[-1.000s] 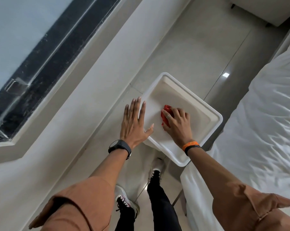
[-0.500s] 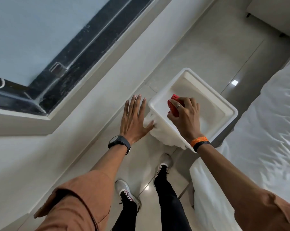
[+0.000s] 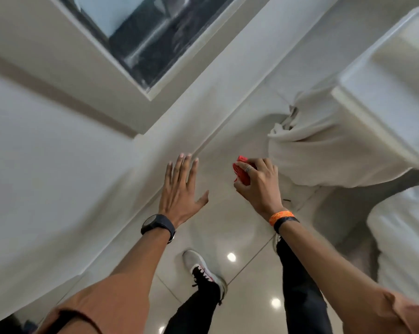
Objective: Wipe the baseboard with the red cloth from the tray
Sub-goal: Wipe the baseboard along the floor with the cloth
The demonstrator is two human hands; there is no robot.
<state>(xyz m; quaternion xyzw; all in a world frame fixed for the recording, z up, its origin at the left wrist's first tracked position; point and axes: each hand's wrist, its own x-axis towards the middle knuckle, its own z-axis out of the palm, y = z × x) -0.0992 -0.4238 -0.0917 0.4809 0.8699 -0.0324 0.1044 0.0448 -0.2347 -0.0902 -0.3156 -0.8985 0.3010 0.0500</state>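
My right hand (image 3: 259,186) is closed around the bunched red cloth (image 3: 240,171), holding it above the floor, left of the white tray (image 3: 362,102). The tray sits at the upper right on something draped in white fabric. My left hand (image 3: 182,189) is spread flat with fingers apart, its fingertips close to the white baseboard (image 3: 169,169) that runs diagonally where the wall meets the tiled floor. The cloth is a short way right of the baseboard, not touching it. The frame is motion-blurred.
A window with a dark frame (image 3: 141,42) is set in the wall above. The white bed (image 3: 403,237) fills the right edge. My two legs and shoes (image 3: 203,271) stand on the glossy floor tiles (image 3: 230,237) below my hands.
My right hand lifted the red cloth out of the tray and moved it left and down toward the wall. The view swung left, so the tray now lies at the upper right.
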